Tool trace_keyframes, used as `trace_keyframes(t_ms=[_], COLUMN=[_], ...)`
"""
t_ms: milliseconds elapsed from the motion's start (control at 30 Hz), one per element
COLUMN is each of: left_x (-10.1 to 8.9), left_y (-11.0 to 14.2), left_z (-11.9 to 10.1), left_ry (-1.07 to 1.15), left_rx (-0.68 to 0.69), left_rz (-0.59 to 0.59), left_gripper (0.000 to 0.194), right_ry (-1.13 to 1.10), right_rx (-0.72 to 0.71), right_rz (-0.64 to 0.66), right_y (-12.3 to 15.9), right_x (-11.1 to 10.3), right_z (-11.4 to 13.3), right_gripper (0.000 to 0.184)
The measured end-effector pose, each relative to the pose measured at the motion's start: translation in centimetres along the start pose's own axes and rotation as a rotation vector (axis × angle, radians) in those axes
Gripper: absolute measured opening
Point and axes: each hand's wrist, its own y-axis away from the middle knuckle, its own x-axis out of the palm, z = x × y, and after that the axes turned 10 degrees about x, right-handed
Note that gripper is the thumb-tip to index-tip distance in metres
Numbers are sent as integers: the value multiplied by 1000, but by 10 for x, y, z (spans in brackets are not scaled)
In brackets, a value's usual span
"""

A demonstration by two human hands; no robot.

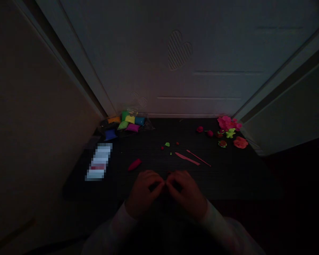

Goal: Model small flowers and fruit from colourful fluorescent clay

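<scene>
The scene is very dark. My left hand (145, 191) and my right hand (186, 191) are close together over the near edge of a dark mat (228, 177), fingers curled and fingertips meeting in a pinch. Whatever sits between the fingertips is too small and dark to name. A red lump of clay (134, 164) lies just beyond my left hand. Two pink modelling tools (187, 159) lie beyond my right hand. Small green and red clay bits (167, 144) are scattered in the middle of the mat.
Several coloured clay packets (127, 124) are piled at the back left. Finished pink, green and orange clay shapes (230, 131) sit at the back right. A blurred pale card (99, 162) lies at the left. A pale door with heart patterns (179, 49) stands behind.
</scene>
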Motion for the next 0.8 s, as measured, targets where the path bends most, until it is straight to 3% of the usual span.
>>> trace_keyframes(t_ms=[400,633,800], left_x=[-5,-7,-8], left_y=[2,2,2], left_z=[8,11,14], left_ry=[-25,-96,26], left_rx=[-14,73,-99], left_rz=[4,-67,-96], left_gripper=[9,11,9], right_ry=[-7,-148,-278], right_rx=[-31,25,142], right_rz=[7,20,24], right_y=[-2,-2,-1], right_x=[2,0,1], right_z=[-4,-6,-11], right_gripper=[12,13,13])
